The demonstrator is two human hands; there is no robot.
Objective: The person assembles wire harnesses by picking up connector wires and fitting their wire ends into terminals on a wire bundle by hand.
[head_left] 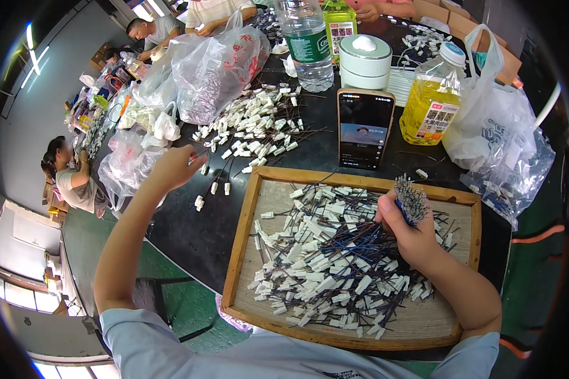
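Note:
My right hand (417, 243) is closed round a thick bundle of thin wires (412, 201), whose silvery tips point upward. It is above the right part of a wood-framed tray (241, 230). Inside the tray lies a tangled heap of white plastic connectors (316, 278) with dark and blue wire leads. Off the tray's far left corner, my left hand (176, 167) pinches thin dark wire leads at its fingertips. Just beside it, a few wired connectors (200, 203) lie on the black table. Beyond them spreads a second pile of white wired connectors (253, 120).
A phone (364, 129) stands upright behind the tray, before a white lidded canister (365, 66). Bottles of yellow liquid (427, 104) and clear water (306, 47) stand nearby. Plastic bags (218, 69) crowd the left; another bag (496, 142) is at right. Several people sit around the table.

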